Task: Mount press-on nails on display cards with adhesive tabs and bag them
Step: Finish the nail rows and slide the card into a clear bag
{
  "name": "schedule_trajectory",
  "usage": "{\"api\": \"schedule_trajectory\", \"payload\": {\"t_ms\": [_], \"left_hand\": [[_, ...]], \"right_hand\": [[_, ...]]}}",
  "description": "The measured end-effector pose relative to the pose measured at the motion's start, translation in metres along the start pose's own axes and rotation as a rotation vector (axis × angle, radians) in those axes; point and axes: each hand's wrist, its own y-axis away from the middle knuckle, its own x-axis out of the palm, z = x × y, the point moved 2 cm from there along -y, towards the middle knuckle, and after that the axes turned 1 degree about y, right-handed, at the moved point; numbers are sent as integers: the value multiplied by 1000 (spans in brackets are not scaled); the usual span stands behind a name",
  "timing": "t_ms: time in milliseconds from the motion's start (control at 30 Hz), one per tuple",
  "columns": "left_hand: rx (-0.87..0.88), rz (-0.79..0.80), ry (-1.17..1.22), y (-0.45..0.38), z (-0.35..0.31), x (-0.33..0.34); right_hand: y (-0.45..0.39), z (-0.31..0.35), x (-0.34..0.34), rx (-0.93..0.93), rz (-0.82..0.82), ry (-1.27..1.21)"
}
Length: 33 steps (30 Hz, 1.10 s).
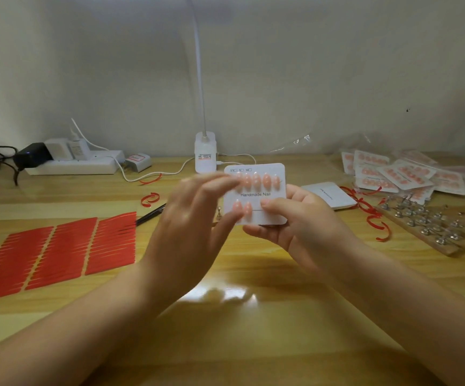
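A white power strip (pixel 75 165) lies at the table's (pixel 253 316) far left edge against the wall, with a black adapter (pixel 32 155) and white chargers (pixel 69 148) plugged into it (dark cords trail off to the left). Just right of it sits a small grey box with a red-bordered label (pixel 138 161). A white lamp base (pixel 205 151) stands at the middle back, its thin neck rising up the pale wall, and a white cable (pixel 153 174) loops across the wood.

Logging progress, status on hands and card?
Right hand grips display card. Left hand open, fingertips at top nail row. Bottom row: two nails. Nothing obstructing.
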Motion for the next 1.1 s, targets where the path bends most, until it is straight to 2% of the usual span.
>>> {"api": "schedule_trajectory", "payload": {"t_ms": [67,200,433,967,1033,1100], "left_hand": [[81,-7,-60,1,1,2],[130,0,-93,2,1,0],[121,-14,-83,-2,-1,-4],[261,-45,-235,0,2,-5],[219,-18,-191,0,1,-5],[79,-7,-24,-1,-2,-5]], "right_hand": [[0,-1,0,12,-7,-11],[1,-4,2,35,-10,-22],[0,-6,3,33,-16,-55],[-1,-6,4,25,-16,-92],[0,-6,3,30,-21,-78],[0,-5,2,29,-33,-95]]}}
